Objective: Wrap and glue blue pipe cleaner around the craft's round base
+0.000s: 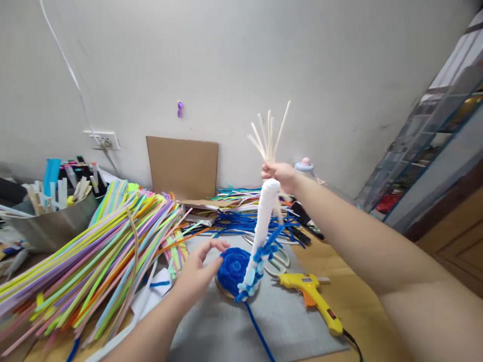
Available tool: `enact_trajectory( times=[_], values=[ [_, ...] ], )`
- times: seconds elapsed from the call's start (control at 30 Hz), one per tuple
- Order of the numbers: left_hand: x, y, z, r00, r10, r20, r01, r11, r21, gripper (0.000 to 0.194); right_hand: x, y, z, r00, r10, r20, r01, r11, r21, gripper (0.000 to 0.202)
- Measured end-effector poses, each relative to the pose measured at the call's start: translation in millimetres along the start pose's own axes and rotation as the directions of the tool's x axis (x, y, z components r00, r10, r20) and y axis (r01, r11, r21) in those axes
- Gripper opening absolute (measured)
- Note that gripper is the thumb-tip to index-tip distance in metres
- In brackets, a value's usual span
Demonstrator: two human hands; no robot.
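Note:
My right hand (278, 173) is closed round a bunch of cream pipe cleaners (268, 136), raised behind the top of a white fuzzy column. Their upper ends fan out above the fist; paler ends trail below it. The white column (264, 211) stands tilted on a round base of coiled blue pipe cleaner (234, 266), with light and dark blue fuzzy leaves (260, 259) up its lower side. At the left rim of that base is my left hand (202, 266), thumb and fingers apart; whether it touches the rim I cannot tell. A blue pipe cleaner (258, 329) runs forward from the base.
A yellow glue gun (311, 294) lies on the grey mat (302, 337) at right, by pale-handled scissors (278, 264). Multicoloured pipe cleaners (124, 251) heap at left, near a metal bin (56, 226). Blue pipe cleaners (241, 222), cardboard (183, 166) and a bottle (305, 167) are behind.

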State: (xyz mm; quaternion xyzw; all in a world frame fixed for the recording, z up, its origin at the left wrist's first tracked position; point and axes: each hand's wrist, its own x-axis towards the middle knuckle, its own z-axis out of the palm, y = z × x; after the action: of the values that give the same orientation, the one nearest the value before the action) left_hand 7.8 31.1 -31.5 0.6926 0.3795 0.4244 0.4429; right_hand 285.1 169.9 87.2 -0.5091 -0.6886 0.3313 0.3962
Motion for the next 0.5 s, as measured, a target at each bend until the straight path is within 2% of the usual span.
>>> enact_trajectory(
  times=[0.03, 0.13, 0.2, 0.27, 0.33, 0.4, 0.43, 0.5],
  values=[
    [9.2, 7.1, -0.8, 0.997, -0.005, -0.078, 0.003, 1.0, -0.03, 0.016, -5.1, -1.3, 18.8, 0.998, -0.024, 0.05, 0.02, 0.996, 0.088, 0.039],
    [47.1, 24.6, 0.5, 0.981, -0.045, -0.19, 0.018, 0.99, -0.142, 0.029, -16.6, -3.1, 75.0, 0.977, -0.096, 0.188, 0.033, 0.95, 0.311, 0.037],
    [73.9, 29.5, 4.1, 0.977, -0.058, -0.204, 0.029, 0.99, -0.141, 0.031, -20.6, -5.7, 106.0, 0.93, -0.159, 0.333, -0.068, 0.813, 0.578, 0.033],
    [93.2, 29.5, 8.9, 0.97, -0.139, -0.199, 0.111, 0.983, -0.143, 0.029, -22.8, -10.3, 128.5, 0.905, -0.164, 0.392, -0.158, 0.726, 0.669, 0.037],
    [99.6, 28.3, 11.2, 0.963, -0.213, -0.168, 0.181, 0.966, -0.184, 0.028, -25.0, -14.8, 142.0, 0.908, -0.127, 0.4, -0.187, 0.731, 0.656, 0.042],
    [92.3, 29.8, 4.5, 0.961, -0.249, -0.117, 0.218, 0.949, -0.228, 0.03, -28.5, -15.7, 146.7, 0.905, -0.117, 0.409, -0.164, 0.792, 0.588, 0.04],
    [84.5, 32.3, -4.1, 0.961, -0.259, -0.093, 0.229, 0.94, -0.253, 0.033, -30.8, -13.7, 145.8, 0.898, -0.119, 0.423, -0.136, 0.84, 0.525, 0.037],
    [64.1, 40.9, -32.6, 0.955, -0.291, -0.052, 0.243, 0.874, -0.422, 0.028, -35.6, -3.7, 137.3, 0.897, -0.096, 0.432, -0.041, 0.954, 0.298, 0.034]
  ],
)
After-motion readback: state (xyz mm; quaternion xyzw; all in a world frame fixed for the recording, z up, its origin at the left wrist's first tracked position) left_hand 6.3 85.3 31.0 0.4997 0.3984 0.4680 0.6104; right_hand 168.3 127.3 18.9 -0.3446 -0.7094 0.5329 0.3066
